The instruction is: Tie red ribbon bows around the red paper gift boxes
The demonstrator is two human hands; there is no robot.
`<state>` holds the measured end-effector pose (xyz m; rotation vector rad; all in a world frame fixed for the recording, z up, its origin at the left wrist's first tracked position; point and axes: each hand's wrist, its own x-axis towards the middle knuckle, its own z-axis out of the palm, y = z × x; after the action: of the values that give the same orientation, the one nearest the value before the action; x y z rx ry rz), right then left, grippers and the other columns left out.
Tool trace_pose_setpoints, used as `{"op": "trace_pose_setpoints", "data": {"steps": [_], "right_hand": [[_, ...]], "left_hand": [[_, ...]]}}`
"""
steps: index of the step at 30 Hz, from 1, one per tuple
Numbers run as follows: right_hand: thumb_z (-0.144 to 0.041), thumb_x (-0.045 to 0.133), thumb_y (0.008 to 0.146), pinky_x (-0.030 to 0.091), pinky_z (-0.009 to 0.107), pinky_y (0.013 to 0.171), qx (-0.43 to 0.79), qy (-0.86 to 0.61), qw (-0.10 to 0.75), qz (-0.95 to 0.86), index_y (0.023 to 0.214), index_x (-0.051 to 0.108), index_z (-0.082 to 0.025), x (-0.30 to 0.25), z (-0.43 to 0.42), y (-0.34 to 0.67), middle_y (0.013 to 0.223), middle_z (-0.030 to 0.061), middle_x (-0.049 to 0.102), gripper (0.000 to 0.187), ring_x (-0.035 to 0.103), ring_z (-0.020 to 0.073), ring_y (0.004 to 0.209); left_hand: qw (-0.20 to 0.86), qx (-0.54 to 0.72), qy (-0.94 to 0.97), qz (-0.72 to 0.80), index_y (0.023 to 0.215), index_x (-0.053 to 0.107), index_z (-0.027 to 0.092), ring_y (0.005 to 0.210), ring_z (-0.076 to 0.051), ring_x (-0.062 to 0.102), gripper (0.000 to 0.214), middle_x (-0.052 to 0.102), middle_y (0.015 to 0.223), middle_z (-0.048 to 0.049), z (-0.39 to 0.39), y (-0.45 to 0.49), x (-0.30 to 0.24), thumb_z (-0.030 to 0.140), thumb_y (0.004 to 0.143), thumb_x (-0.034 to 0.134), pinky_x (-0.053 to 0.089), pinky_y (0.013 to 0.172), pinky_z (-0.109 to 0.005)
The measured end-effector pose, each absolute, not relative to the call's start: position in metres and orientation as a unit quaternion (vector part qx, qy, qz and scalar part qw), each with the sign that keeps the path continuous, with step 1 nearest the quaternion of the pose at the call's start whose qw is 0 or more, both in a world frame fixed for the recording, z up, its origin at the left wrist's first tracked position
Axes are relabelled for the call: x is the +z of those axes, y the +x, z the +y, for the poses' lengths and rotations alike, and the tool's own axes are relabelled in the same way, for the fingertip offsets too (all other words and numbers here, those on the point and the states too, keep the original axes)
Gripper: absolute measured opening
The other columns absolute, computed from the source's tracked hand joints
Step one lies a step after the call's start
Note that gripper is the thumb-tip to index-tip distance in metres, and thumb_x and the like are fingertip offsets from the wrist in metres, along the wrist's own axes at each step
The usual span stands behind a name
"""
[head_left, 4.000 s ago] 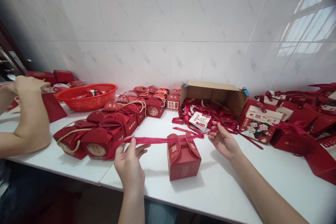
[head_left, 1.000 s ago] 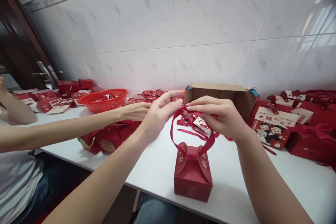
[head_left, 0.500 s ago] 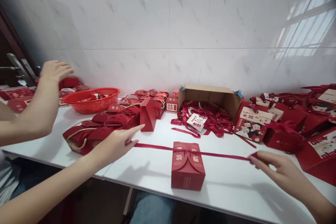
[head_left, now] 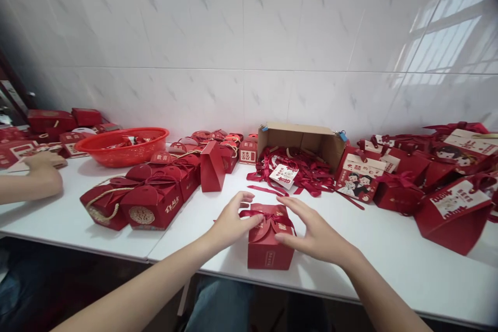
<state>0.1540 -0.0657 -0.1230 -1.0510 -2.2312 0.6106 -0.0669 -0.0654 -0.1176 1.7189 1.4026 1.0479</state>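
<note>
A small red gift box (head_left: 268, 249) stands near the front edge of the white table (head_left: 389, 264). A dark red ribbon (head_left: 268, 215) is tied across its rounded top flaps. My left hand (head_left: 231, 223) rests at the box's left top corner, fingers curled with the fingertips on the ribbon. Over the box's right side lies my right hand (head_left: 313, 233), its fingers spread and touching the top flap.
A cardboard box (head_left: 301, 142) spilling red ribbons and a tag lies behind. Finished red boxes (head_left: 148, 192) crowd the left, larger printed gift boxes (head_left: 447, 187) the right. A red basket (head_left: 124, 145) sits at back left. Another person's hand (head_left: 44, 163) rests on the table at far left.
Half a second ago the ribbon was stretched taut to both sides of the box; now it is bunched on top and both my hands have come in to the box.
</note>
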Motion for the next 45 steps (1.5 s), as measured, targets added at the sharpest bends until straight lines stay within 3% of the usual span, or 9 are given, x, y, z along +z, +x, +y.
{"op": "trace_pose_setpoints", "data": {"steps": [5,11,14,18,22,29,35,39,45], "right_hand": [[-0.047,0.060,0.081,0.039,0.041,0.105,0.259,-0.366,0.290,-0.846,0.133,0.048,-0.020,-0.129,-0.062,0.143,0.135,0.0122,0.047,0.059,0.046,0.0272,0.124],[-0.053,0.049,0.087,0.044,0.038,0.096,0.349,-0.437,0.382,-0.736,0.129,0.045,-0.021,-0.147,-0.063,0.143,0.137,0.0121,0.045,0.053,0.050,0.0245,0.120],[-0.061,0.052,0.081,0.047,0.028,0.063,0.442,-0.485,0.359,-0.664,0.091,0.054,-0.018,-0.151,-0.059,0.147,0.089,0.0076,0.065,0.044,0.062,0.0176,0.075],[-0.064,0.057,0.076,0.021,0.020,0.043,0.597,-0.448,0.273,-0.608,0.068,0.042,-0.019,-0.150,-0.051,0.154,0.048,-0.0072,0.042,0.048,0.036,0.0059,0.042],[-0.060,0.060,0.077,0.007,0.022,0.044,0.708,-0.357,0.274,-0.545,0.060,0.028,-0.020,-0.153,-0.044,0.161,0.049,-0.0119,0.021,0.054,0.012,0.0034,0.042],[-0.050,0.070,0.072,0.006,0.024,0.045,0.635,-0.395,0.338,-0.572,0.057,0.041,-0.018,-0.165,-0.042,0.177,0.047,-0.0106,0.023,0.046,0.013,0.0043,0.044],[-0.045,0.067,0.078,0.022,0.023,0.048,0.611,-0.360,0.411,-0.572,0.069,0.062,-0.014,-0.152,-0.053,0.173,0.056,-0.0025,0.047,0.033,0.036,0.0071,0.052],[-0.040,0.073,0.074,0.039,0.026,0.061,0.637,-0.294,0.470,-0.536,0.085,0.069,-0.016,-0.131,-0.058,0.164,0.072,0.0021,0.059,0.026,0.049,0.0114,0.064],[-0.037,0.075,0.072,0.044,0.025,0.061,0.622,-0.272,0.484,-0.551,0.090,0.067,-0.018,-0.114,-0.058,0.149,0.067,-0.0002,0.062,0.027,0.054,0.0103,0.059]], "left_hand": [[0.327,0.389,0.683,0.525,0.103,0.049,0.017,0.110,-0.026,0.054,0.043,0.054,0.117,-0.0132,-0.061,-0.059,-0.124,0.029,0.066,0.066,0.045,0.092,-0.039],[0.300,0.316,0.661,0.611,0.102,0.043,0.018,0.080,-0.022,0.058,0.063,0.058,0.092,-0.0056,-0.057,-0.072,-0.130,0.057,0.060,0.070,0.045,0.069,-0.032],[0.322,0.266,0.668,0.616,0.080,0.049,0.018,0.065,-0.018,0.053,0.055,0.055,0.070,0.0007,-0.054,-0.076,-0.134,0.067,0.060,0.065,0.036,0.058,-0.027],[0.350,0.255,0.669,0.604,0.065,0.053,0.017,0.060,-0.017,0.050,0.053,0.054,0.062,0.0012,-0.051,-0.075,-0.135,0.068,0.059,0.064,0.031,0.054,-0.025],[0.306,0.300,0.676,0.599,0.069,0.052,0.018,0.065,-0.018,0.053,0.052,0.059,0.068,0.0010,-0.053,-0.072,-0.131,0.066,0.056,0.068,0.032,0.056,-0.024],[0.220,0.277,0.696,0.625,0.063,0.043,0.020,0.058,-0.015,0.046,0.054,0.050,0.059,0.0037,-0.056,-0.079,-0.134,0.070,0.057,0.064,0.026,0.053,-0.024],[0.146,0.290,0.701,0.635,0.075,0.049,0.021,0.077,-0.023,0.053,0.054,0.058,0.078,-0.0011,-0.063,-0.076,-0.127,0.070,0.057,0.064,0.034,0.068,-0.030],[0.049,0.324,0.756,0.566,0.097,0.055,0.025,0.106,-0.029,0.049,0.046,0.062,0.107,-0.0044,-0.075,-0.065,-0.110,0.048,0.062,0.073,0.027,0.091,-0.042],[0.111,0.361,0.750,0.543,0.103,0.056,0.026,0.094,-0.026,0.058,0.035,0.068,0.092,-0.0010,-0.083,-0.045,-0.100,0.029,0.070,0.066,0.029,0.087,-0.042]]}}
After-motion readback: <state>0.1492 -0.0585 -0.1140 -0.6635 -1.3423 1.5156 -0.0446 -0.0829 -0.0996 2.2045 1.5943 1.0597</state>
